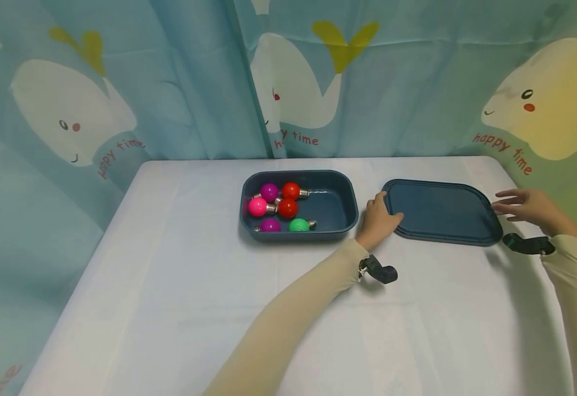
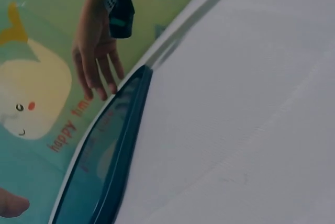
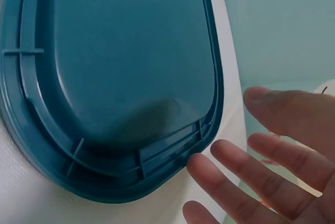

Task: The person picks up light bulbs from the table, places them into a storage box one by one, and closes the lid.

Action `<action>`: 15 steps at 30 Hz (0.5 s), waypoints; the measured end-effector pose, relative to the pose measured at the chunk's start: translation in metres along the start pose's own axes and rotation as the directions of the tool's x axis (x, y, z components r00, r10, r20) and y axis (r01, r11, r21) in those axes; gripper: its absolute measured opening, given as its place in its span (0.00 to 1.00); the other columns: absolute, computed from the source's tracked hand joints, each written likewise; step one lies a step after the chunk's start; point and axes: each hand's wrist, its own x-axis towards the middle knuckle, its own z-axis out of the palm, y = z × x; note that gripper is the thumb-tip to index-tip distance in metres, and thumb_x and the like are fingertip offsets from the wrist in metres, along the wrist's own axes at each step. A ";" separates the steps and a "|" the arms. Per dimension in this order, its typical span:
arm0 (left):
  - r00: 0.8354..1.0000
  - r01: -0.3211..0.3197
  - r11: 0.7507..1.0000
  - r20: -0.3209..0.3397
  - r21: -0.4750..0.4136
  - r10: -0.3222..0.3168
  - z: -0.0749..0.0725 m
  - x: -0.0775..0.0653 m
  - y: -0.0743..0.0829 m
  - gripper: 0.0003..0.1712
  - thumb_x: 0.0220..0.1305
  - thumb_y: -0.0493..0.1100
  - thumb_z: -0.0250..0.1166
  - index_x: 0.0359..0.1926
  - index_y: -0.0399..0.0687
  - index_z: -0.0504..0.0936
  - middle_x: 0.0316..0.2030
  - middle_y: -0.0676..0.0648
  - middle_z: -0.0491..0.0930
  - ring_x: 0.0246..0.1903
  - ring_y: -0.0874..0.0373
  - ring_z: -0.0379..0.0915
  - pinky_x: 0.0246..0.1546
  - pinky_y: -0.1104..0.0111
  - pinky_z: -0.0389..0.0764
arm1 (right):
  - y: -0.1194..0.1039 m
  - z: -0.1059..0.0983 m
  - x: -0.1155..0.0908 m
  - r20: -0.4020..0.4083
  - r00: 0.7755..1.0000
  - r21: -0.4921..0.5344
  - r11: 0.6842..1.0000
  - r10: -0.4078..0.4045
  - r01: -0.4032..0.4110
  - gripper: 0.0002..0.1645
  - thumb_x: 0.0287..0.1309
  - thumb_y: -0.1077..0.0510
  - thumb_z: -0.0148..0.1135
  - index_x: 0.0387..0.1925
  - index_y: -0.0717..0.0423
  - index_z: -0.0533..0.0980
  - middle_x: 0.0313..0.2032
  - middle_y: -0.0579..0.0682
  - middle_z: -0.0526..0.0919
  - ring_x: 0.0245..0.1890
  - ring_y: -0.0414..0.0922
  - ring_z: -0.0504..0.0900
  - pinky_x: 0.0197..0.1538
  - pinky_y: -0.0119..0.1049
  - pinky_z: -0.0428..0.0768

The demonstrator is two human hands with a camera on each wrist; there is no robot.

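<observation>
A dark blue plastic lid (image 1: 441,212) lies on the white table, its rimmed, grooved side facing up in the right wrist view. At its left end my left hand (image 1: 378,220) has thumb and fingers spread apart, fingertips right at the rim. Only one fingertip (image 2: 13,204) of that hand shows in the left wrist view. My right hand (image 1: 533,208) is beside the lid's right end, fingers loosely extended and holding nothing. Left of the left hand stands a dark blue box (image 1: 330,206) with several colored bulbs, among them a red one (image 1: 288,208) and a green one (image 1: 299,225).
The white table (image 1: 169,308) reaches back to a blue-green curtain (image 1: 194,82) printed with whales. The box's right wall is close to the left hand. Each wrist carries a small black camera, such as the left wrist camera (image 1: 381,270).
</observation>
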 end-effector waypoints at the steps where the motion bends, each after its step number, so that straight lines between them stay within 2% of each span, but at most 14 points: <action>1: 1.000 0.008 1.000 0.000 -0.010 -0.008 0.000 0.001 0.000 0.36 0.59 0.46 0.64 0.67 0.52 0.62 0.59 0.45 0.69 0.57 0.54 0.69 0.55 0.69 0.74 | 0.001 -0.001 0.000 0.000 1.000 0.015 1.000 0.004 -0.004 0.12 0.63 0.58 0.57 0.47 0.55 0.69 0.27 0.19 0.75 0.29 0.24 0.79 0.31 0.26 0.81; 2: 1.000 0.014 1.000 -0.001 -0.018 -0.014 0.000 0.001 0.001 0.36 0.59 0.46 0.64 0.67 0.51 0.63 0.59 0.45 0.70 0.57 0.54 0.69 0.55 0.69 0.74 | 0.002 -0.001 0.000 -0.001 1.000 0.027 1.000 0.006 -0.006 0.10 0.63 0.58 0.57 0.45 0.50 0.70 0.27 0.19 0.75 0.29 0.24 0.79 0.31 0.26 0.81; 5: 0.999 0.034 0.999 -0.001 -0.032 -0.034 -0.002 0.003 0.002 0.35 0.59 0.46 0.64 0.66 0.50 0.64 0.58 0.45 0.72 0.58 0.54 0.70 0.56 0.69 0.74 | 0.005 -0.003 0.001 0.000 1.000 0.039 0.999 0.022 -0.022 0.09 0.63 0.59 0.56 0.44 0.53 0.73 0.26 0.21 0.77 0.28 0.25 0.79 0.31 0.26 0.81; 7: 0.999 0.048 0.998 -0.003 -0.037 -0.048 -0.004 0.005 0.003 0.34 0.59 0.45 0.64 0.66 0.48 0.65 0.57 0.45 0.74 0.57 0.54 0.71 0.55 0.69 0.74 | 0.007 -0.003 0.002 0.000 0.999 0.034 0.998 0.045 -0.045 0.12 0.63 0.59 0.56 0.46 0.62 0.73 0.25 0.24 0.79 0.27 0.26 0.79 0.31 0.27 0.82; 9: 0.998 0.059 0.998 0.002 -0.034 -0.059 -0.005 0.006 0.003 0.34 0.59 0.45 0.64 0.65 0.47 0.66 0.56 0.44 0.76 0.57 0.54 0.72 0.55 0.70 0.75 | 0.009 -0.002 0.004 0.009 0.998 -0.002 0.998 0.064 -0.064 0.25 0.64 0.58 0.55 0.51 0.78 0.67 0.27 0.29 0.80 0.27 0.26 0.79 0.32 0.28 0.82; 11: 0.998 0.065 0.997 0.010 -0.043 -0.065 -0.006 0.009 0.003 0.33 0.59 0.45 0.63 0.65 0.45 0.66 0.55 0.44 0.77 0.56 0.54 0.73 0.54 0.71 0.75 | 0.009 -0.001 0.005 0.010 0.995 -0.027 0.995 0.096 -0.095 0.29 0.64 0.56 0.55 0.53 0.81 0.65 0.29 0.36 0.83 0.26 0.27 0.79 0.33 0.29 0.83; 12: 0.998 0.069 0.997 0.016 -0.043 -0.068 -0.007 0.010 0.003 0.32 0.59 0.44 0.63 0.64 0.44 0.67 0.55 0.44 0.77 0.56 0.55 0.73 0.53 0.71 0.76 | 0.009 0.000 0.006 0.018 0.995 -0.041 0.994 0.101 -0.100 0.33 0.64 0.56 0.54 0.54 0.85 0.61 0.31 0.40 0.83 0.26 0.27 0.78 0.34 0.30 0.83; 15: 0.997 0.072 0.997 0.032 -0.040 -0.070 -0.008 0.013 0.003 0.31 0.60 0.44 0.62 0.64 0.41 0.68 0.55 0.44 0.78 0.55 0.55 0.74 0.53 0.72 0.76 | 0.007 0.003 0.007 0.021 0.993 -0.068 0.991 0.119 -0.117 0.37 0.65 0.54 0.54 0.56 0.87 0.58 0.35 0.50 0.84 0.26 0.27 0.78 0.35 0.31 0.84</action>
